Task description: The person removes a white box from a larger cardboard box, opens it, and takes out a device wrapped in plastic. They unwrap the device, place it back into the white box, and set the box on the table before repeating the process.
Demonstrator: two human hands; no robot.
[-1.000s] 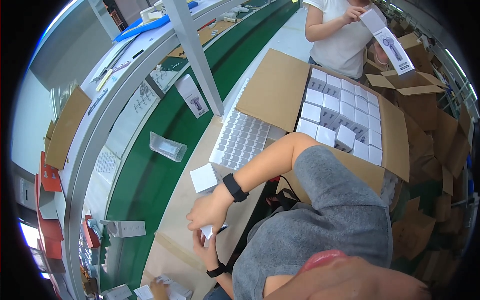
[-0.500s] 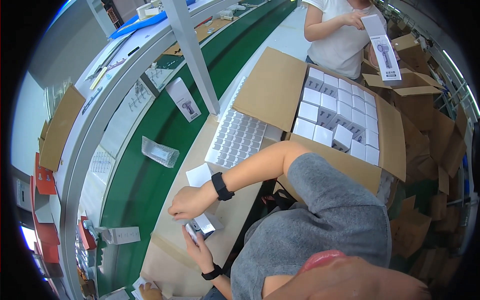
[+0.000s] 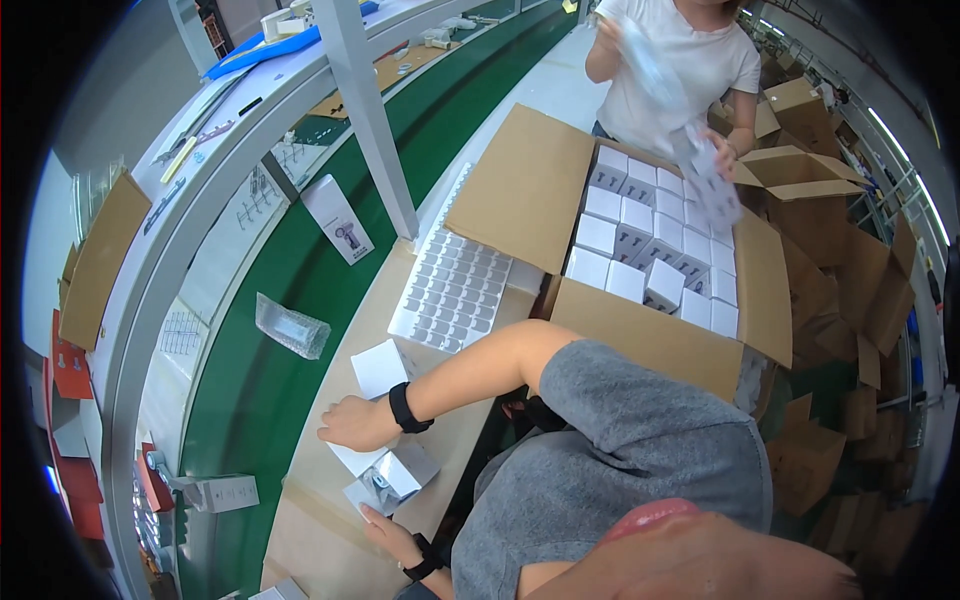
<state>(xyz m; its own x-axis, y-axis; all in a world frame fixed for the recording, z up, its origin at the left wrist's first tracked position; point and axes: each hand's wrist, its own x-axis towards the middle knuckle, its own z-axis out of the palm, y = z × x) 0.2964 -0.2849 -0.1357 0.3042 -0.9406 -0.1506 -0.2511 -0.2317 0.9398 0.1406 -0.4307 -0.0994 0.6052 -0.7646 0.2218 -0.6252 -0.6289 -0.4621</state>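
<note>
An open white carton [image 3: 408,470] stands on the beige worktop in front of me, with a small plastic-wrapped item [image 3: 376,482] at its mouth. My left hand [image 3: 392,537] is at the carton's lower side, thumb on its edge and the other fingers mostly hidden. Over the white panel on the carton's far side, my right hand [image 3: 360,423] is curled with its fingertips turned down; what they hold is hidden. Another white box [image 3: 384,368] lies just beyond my right wrist.
A large brown carton [image 3: 650,325] of white boxes stands to the right. Beside it is a sheet of white stickers [image 3: 455,290]. A green conveyor [image 3: 240,400] carries a bubble-wrapped item [image 3: 292,326] and white boxes. A co-worker [image 3: 675,70] handles a blurred box across from me.
My left hand has moved down, and the small pale piece at its fingers now shows at the carton. My right hand has shifted slightly left. The co-worker has lowered the box.
</note>
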